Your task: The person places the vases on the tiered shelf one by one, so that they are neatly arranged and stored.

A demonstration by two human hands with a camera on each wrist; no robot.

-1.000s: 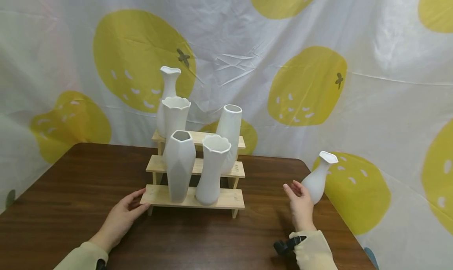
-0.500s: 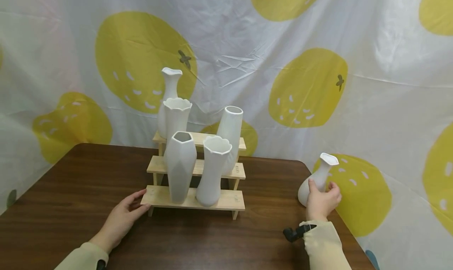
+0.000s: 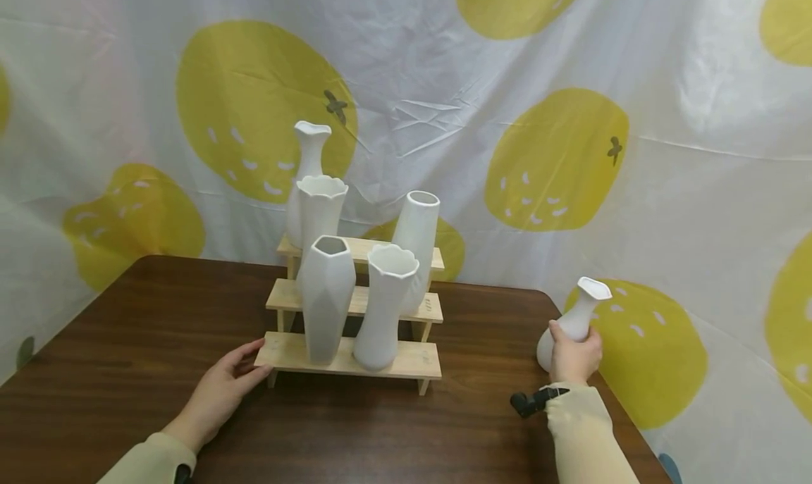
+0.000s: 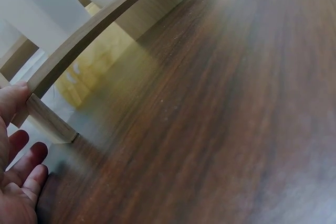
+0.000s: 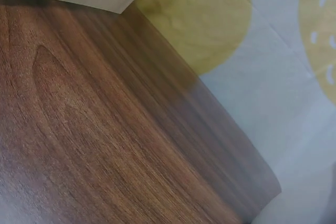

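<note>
In the head view my right hand (image 3: 575, 357) grips a white vase (image 3: 576, 320) with a narrow neck and flared rim, thumb on its left side and fingers on its right. The vase leans right near the table's right edge. My left hand (image 3: 218, 391) holds the left end of the lowest board of a three-tier wooden stand (image 3: 412, 357). In the left wrist view the thumb (image 4: 13, 100) touches the board's corner, while lower fingers hang loosely curled beneath. On the stand's bottom tier are a faceted vase (image 3: 327, 308) and a scalloped-rim vase (image 3: 383, 322).
Farther back on the stand are a smooth tapered vase (image 3: 419, 244), another scalloped vase (image 3: 321, 209) and a narrow-necked vase (image 3: 311, 149). The dark wooden table (image 3: 304, 435) ends at the right, with a patterned curtain (image 3: 444, 82) behind. The right wrist view shows no hand.
My right hand has moved right and closed round the narrow-necked vase, which it was beside before. The left hand stays at the stand's end.
</note>
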